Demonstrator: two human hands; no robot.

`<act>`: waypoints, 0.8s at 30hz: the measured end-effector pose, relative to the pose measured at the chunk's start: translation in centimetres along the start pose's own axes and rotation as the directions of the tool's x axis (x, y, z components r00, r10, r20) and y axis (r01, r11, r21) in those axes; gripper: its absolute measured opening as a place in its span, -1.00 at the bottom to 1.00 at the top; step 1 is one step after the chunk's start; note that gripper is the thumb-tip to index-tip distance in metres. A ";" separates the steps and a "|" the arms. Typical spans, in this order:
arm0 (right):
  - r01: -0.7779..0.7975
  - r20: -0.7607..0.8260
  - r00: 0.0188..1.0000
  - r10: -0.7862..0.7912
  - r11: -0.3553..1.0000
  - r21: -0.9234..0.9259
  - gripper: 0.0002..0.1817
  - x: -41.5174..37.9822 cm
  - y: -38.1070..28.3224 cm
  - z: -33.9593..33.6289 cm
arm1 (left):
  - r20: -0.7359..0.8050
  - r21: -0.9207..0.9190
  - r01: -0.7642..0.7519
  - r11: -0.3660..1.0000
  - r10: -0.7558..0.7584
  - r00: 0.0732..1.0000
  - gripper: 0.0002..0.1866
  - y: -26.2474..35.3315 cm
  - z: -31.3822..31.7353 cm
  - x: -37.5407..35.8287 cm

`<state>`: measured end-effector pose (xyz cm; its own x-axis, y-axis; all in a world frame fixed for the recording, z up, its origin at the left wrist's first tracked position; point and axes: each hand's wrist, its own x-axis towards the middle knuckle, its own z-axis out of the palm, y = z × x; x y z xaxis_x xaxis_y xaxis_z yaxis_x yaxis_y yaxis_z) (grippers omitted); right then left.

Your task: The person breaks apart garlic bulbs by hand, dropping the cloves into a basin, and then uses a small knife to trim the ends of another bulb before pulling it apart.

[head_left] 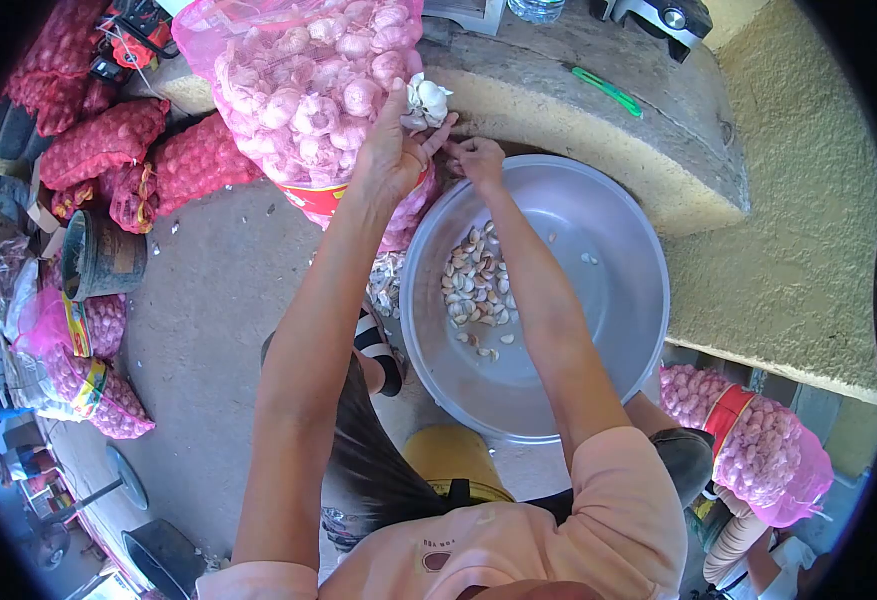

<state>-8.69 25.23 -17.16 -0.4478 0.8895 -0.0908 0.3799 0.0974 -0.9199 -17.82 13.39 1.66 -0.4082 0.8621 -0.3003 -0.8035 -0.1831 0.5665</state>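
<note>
A white garlic bulb point(426, 100), partly broken open, rests between the thumb and fingers of my left hand point(396, 150). My right hand point(475, 160) is close beside it, fingers curled together near the left fingertips; whatever they pinch is too small to make out. Below my right forearm sits a wide grey basin point(608, 330), with loose garlic cloves point(476, 280) gathered on its left side. A pink mesh sack of garlic bulbs point(313, 100) stands right behind my left hand.
Red mesh sacks point(108, 140) and a dark bucket point(103, 255) are at the left. A concrete ledge point(518, 85) curves behind the basin, bearing a green-handled cutter point(608, 92). Another garlic sack point(758, 440) lies at right. A yellow bucket point(453, 460) is between my legs.
</note>
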 end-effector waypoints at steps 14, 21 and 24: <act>0.666 -0.247 0.742 -0.624 0.727 0.165 -0.81 -7.3 -15.7 -5.9 | 0.081 0.329 -0.154 0.932 0.135 0.988 -0.65 -0.5 0.2 0.0; 0.765 -0.142 0.619 -0.772 0.634 -0.110 -0.83 -6.5 -16.2 -6.8 | -0.011 0.475 -0.192 0.859 0.224 0.974 -0.59 -0.9 0.7 -0.2; 0.779 -0.080 0.599 -0.797 0.603 -0.174 -0.88 -6.1 -16.2 -7.1 | -0.008 0.497 -0.217 0.840 0.254 0.967 -0.56 -1.1 1.1 -0.5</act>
<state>-6.36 21.44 1.00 -0.5064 0.4908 0.7090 0.0209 0.8290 -0.5589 -16.30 13.71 2.06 -0.6025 0.7834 -0.1524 -0.3711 -0.1059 0.9225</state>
